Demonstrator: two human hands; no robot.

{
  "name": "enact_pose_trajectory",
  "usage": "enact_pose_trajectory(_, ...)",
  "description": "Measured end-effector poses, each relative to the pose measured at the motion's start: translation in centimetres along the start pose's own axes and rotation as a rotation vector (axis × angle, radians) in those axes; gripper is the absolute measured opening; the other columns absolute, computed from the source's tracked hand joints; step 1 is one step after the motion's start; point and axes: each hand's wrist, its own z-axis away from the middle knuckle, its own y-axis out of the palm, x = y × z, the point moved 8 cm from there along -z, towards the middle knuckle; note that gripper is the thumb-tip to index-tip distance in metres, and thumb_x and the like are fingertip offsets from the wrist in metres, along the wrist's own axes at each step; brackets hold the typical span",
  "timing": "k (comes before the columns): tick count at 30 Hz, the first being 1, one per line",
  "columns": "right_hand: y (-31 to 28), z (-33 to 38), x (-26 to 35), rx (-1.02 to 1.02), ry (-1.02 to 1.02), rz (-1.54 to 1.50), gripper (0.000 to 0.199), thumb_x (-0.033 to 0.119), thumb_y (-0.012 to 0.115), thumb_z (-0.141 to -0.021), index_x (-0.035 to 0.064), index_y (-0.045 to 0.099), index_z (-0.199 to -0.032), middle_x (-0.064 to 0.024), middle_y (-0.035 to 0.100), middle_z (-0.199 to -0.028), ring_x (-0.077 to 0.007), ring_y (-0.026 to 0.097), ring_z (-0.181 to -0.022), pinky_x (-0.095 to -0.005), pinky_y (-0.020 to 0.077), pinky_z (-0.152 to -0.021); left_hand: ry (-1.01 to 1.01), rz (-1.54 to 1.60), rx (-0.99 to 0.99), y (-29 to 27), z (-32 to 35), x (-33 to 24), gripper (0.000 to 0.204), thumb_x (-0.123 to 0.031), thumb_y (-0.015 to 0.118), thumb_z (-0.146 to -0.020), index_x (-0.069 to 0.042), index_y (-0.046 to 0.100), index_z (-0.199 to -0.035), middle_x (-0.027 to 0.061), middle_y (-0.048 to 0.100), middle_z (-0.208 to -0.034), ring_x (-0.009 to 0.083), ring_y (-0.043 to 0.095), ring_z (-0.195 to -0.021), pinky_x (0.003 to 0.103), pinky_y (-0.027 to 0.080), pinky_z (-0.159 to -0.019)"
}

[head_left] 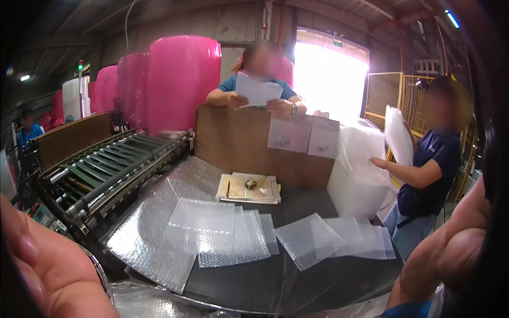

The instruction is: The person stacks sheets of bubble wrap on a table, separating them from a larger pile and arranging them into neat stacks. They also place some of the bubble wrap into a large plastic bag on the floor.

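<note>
While both of our hands sit very close to the camera, we see them only in part. Our left hand [47,270] fills the lower left corner, blurred, fingers lying together, holding nothing we can make out. Our right hand [450,249] rises at the lower right edge, fingers pressed together and curled; we cannot tell whether it grips anything.

Between our hands lies the dark table [275,286], covered with a clear film. On it, nearest us, sits a fanned stack of small bubble-wrap sheets [228,233] resting on a larger bubble-wrap sheet [154,238]. Just to the right lies a second overlapping row of bubble-wrap pieces [328,238].

Further back on the table we find a flat pile of brown envelopes [249,188] with a small tape measure [251,184] on top. To the left runs a roller conveyor machine [106,169].

Behind a brown cardboard panel [238,143] a person in a blue shirt [260,85] holds a white paper. At the right another person in dark blue [429,169] handles a white sheet beside a tall stack of clear bags [360,175]. Large pink rolls [180,79] stand at the back.
</note>
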Motion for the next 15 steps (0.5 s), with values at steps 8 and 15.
enact_pose_trajectory(8, -1.6, -0.5, -0.3, -0.031, -0.004, -0.001, 0.032, 0.037, 0.05, -0.086, 0.0095, 0.05, -0.103, -0.0112, 0.054, -0.101, -0.0262, 0.053, -0.091, -0.0414, 0.0422, -0.077, 0.018, 0.02, -0.033, -1.1, -0.7, -0.7, 0.053, -0.052, 0.046, -0.083, -0.013, 0.043, -0.118, 0.0061, 0.048, -0.107, 0.0208, 0.045, -0.087, 0.037, 0.036, -0.071)
enact_pose_trajectory(15, -2.4, -0.2, -0.1, -0.053, -0.019, -0.011, 0.031, 0.037, 0.051, -0.086, 0.0107, 0.05, -0.102, -0.0101, 0.054, -0.1, -0.0253, 0.053, -0.09, -0.0409, 0.0428, -0.075, 0.025, 0.019, -0.033, -1.3, -1.1, -1.4, 0.054, -0.053, 0.046, -0.083, -0.014, 0.042, -0.12, 0.0058, 0.048, -0.11, 0.0209, 0.045, -0.089, 0.038, 0.036, -0.072)
